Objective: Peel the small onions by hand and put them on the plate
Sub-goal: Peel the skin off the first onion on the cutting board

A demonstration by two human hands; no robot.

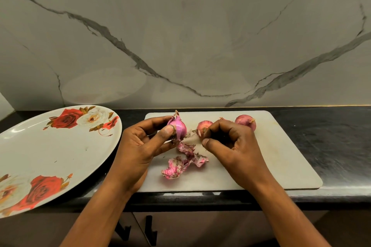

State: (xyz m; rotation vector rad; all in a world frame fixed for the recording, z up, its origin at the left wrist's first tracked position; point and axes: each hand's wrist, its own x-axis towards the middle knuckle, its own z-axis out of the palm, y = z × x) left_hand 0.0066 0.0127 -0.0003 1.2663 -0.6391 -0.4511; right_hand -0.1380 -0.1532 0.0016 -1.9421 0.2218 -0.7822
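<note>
My left hand (140, 144) holds a small purple onion (178, 127) between thumb and fingers, just above the white cutting board (281, 156). Its glossy peeled side faces me and a dry tip sticks up. My right hand (226, 142) hovers to its right with fingers curled; whether it pinches a scrap of skin I cannot tell. Two unpeeled onions lie at the board's back, one (202, 126) partly behind my right fingers, the other (246, 122) further right. Torn pink skins (184, 161) lie on the board below my hands. The rose-patterned plate (50, 150) on the left holds no onions.
The board lies on a black countertop (331, 146) against a marble-patterned wall (180, 36). The plate overhangs the counter's front edge at the left. Cabinet doors with dark handles (149, 228) are below the counter.
</note>
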